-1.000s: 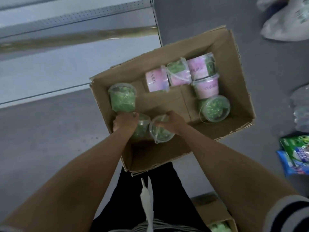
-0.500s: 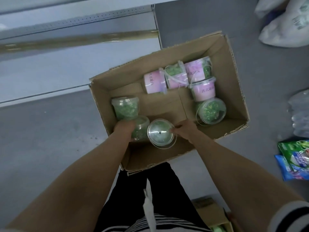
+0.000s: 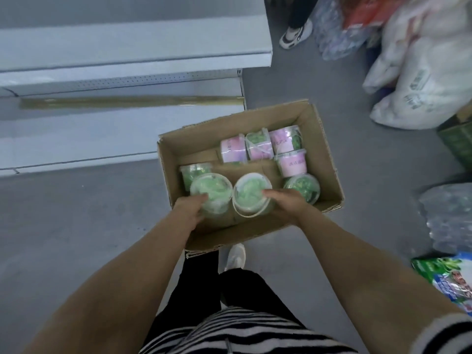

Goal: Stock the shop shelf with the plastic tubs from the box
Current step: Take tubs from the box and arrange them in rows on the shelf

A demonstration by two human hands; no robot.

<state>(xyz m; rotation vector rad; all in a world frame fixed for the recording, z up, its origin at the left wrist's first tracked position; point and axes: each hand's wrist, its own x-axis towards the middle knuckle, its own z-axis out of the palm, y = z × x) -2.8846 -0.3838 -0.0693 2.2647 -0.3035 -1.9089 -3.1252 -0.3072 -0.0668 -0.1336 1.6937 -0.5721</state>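
An open cardboard box (image 3: 324,149) sits on the grey floor in front of me. My left hand (image 3: 190,209) grips a clear plastic tub of green contents (image 3: 212,191), lifted above the box's near left corner. My right hand (image 3: 287,203) grips a second clear green tub (image 3: 251,192) beside it, its thin white handle hanging down. Several more tubs stay in the box: one green tub (image 3: 195,172) at the left, pink-labelled tubs (image 3: 258,146) at the back, another green one (image 3: 302,187) at the right. The white shop shelf (image 3: 127,60) stands at the upper left.
White sacks (image 3: 421,72) and packs of bottled water (image 3: 449,218) crowd the floor at the right. A green and blue packet (image 3: 444,277) lies near my right arm. Another person's shoe (image 3: 295,34) shows at the top. My own foot (image 3: 235,256) stands just behind the box.
Both hands have lifted their tubs up out of the box's near end. The view has pulled back and up, bringing the shelf's upper tier and the sacks into sight.
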